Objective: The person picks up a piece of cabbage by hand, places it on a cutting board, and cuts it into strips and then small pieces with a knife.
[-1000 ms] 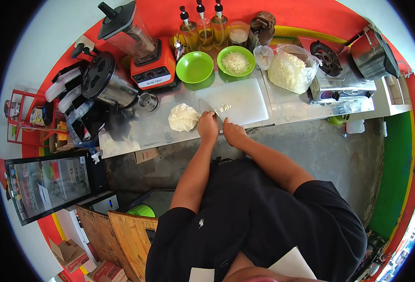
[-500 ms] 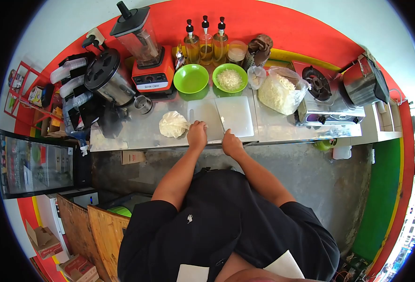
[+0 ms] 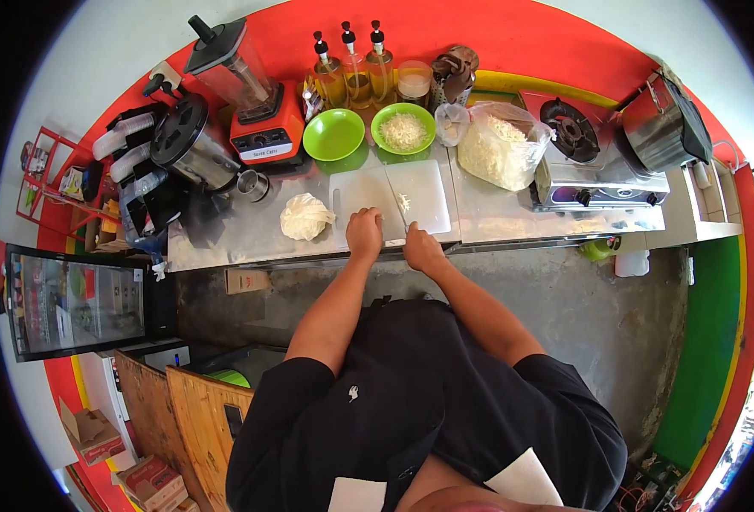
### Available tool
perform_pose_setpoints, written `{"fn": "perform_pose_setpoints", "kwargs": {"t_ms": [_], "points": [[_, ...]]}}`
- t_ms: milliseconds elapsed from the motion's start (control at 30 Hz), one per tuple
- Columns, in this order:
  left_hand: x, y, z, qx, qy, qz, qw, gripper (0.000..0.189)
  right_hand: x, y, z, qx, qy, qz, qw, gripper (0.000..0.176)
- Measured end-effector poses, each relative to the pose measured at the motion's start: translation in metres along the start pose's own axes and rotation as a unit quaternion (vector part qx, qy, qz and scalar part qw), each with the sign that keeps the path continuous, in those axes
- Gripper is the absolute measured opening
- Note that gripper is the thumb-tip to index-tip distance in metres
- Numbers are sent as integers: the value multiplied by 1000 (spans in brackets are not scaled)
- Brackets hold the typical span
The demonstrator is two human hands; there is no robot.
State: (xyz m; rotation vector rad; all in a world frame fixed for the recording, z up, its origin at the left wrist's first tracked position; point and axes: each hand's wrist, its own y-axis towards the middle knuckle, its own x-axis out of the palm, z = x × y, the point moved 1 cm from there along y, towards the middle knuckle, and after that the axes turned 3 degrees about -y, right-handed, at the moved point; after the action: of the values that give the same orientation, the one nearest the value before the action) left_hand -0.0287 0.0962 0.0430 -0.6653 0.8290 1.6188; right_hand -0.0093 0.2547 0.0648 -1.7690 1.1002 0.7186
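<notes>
A white cutting board lies at the counter's front edge. My right hand is closed round the handle of a knife, whose blade points away over the board. Just right of the blade is a small pile of pale shreds. My left hand rests at the board's front edge with its fingers bent together; what they hold, if anything, is too small to make out. Left of it sits a pale cabbage-like head. Behind the board stand an empty green bowl and a green bowl of shreds.
A bag of shreds sits right of the board, beside a gas stove and a large pot. At the back left stand a red blender and a steel container. Pump bottles line the wall.
The camera view has shifted slightly. More shreds lie beside the knife blade than before. My left hand sits a little closer to the knife.
</notes>
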Motion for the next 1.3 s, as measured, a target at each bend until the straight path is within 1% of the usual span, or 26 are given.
{"fn": "perform_pose_setpoints", "kwargs": {"t_ms": [133,200,300,433,500,633,700,733,900,933,1000,1033,1100,1133,1200,1300], "points": [[3,-3,1,-3,2,16,1000,6,0,-4,-4,-24,-1,-27,999,26],[4,-4,4,-4,3,32,999,6,1,-9,-7,-56,-10,-32,998,26],[5,-3,9,-16,50,13,999,7,3,-15,-13,-70,-22,-42,996,26],[6,-4,11,-37,60,-7,997,7,-1,-20,-20,-54,-47,-56,996,28],[6,-3,10,-51,41,5,998,7,-3,-20,-22,-58,-64,-60,994,28],[7,-3,8,-48,32,2,998,8,4,-19,-21,-59,-74,-61,994,28],[6,-5,8,-60,2,20,998,9,11,-17,-21,-29,-68,-61,995,27],[6,-5,7,-61,-2,22,998,9,14,-15,-21,-29,-72,-61,995,27],[5,-6,8,-90,4,12,996,9,12,-7,-24,-57,-107,-13,993,25],[4,-4,7,-84,2,10,996,9,10,-8,-27,-52,-106,-9,993,25],[3,-2,6,-96,13,-13,995,9,9,-14,-30,-41,-105,-40,993,22],[2,-3,4,-94,11,-15,995,9,11,-18,-31,-37,-105,-39,993,22],[0,-4,0,-46,5,-16,999,9,13,-22,-32,-17,-103,-22,994,21],[-1,-4,-2,-45,2,-14,999,9,12,-21,-32,-16,-106,-20,994,21],[-4,-4,-4,-15,-6,-9,1000,8,12,-18,-32,-16,-131,-26,991,22],[-7,-2,-4,-19,-23,-21,999,8,10,-13,-32,-22,-151,-14,988,23]]}}
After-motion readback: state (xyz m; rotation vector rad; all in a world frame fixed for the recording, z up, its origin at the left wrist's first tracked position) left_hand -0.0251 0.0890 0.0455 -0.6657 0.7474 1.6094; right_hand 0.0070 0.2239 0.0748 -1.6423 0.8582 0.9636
